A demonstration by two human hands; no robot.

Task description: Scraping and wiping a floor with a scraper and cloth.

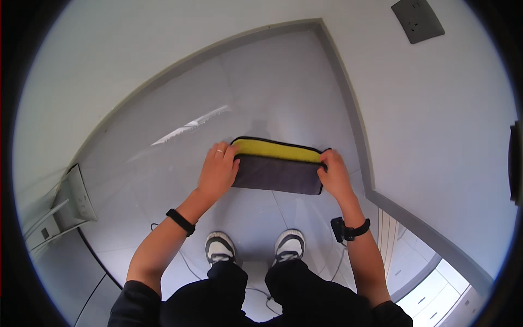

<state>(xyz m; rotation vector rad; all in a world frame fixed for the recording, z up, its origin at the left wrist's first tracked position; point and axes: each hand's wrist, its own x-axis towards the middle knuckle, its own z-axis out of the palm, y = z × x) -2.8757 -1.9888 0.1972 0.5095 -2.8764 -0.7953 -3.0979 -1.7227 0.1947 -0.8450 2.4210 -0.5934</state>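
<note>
A microfibre cloth (277, 174), grey on one face and yellow-green on the other with a dark edging, hangs folded over between my two hands, above the floor in front of my feet. My left hand (218, 170) grips its left end, fingers closed at the upper left corner. At the opposite end, my right hand (334, 171) pinches the cloth near its upper right corner. The yellow-green side shows as a strip along the top, the grey side faces me below it.
Pale walls with a grey skirting (348, 98) meet in a corner ahead. A dark socket plate (418, 22) is on the right wall. At the left stands a box-like fitting with cables (73, 199). My shoes (289, 245) stand on the tiled floor (261, 71), with thin cables around them.
</note>
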